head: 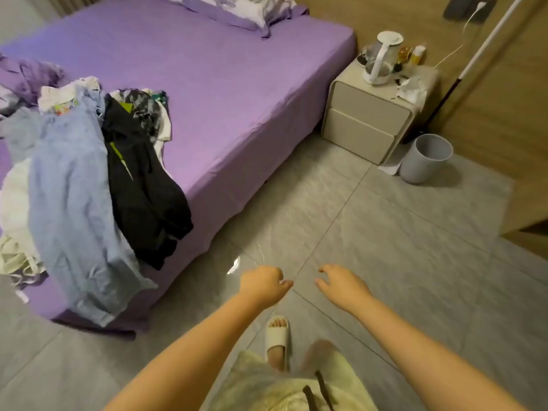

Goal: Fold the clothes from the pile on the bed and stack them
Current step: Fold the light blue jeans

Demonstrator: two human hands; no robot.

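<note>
Our left hand (262, 281) curled and holding nothing, right hand (341, 284) loosely spread over open floor (400, 221), pile (89, 173) overhanging bed (237, 93) edge, jeans (74, 209) lengthwise toward us

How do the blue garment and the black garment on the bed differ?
The light blue garment looks plain and pale; the black garment is dark with lime-green marks. The blue one hangs further over the bed's corner than the black one. Both lie unfolded in the pile, untouched by either hand.
</note>
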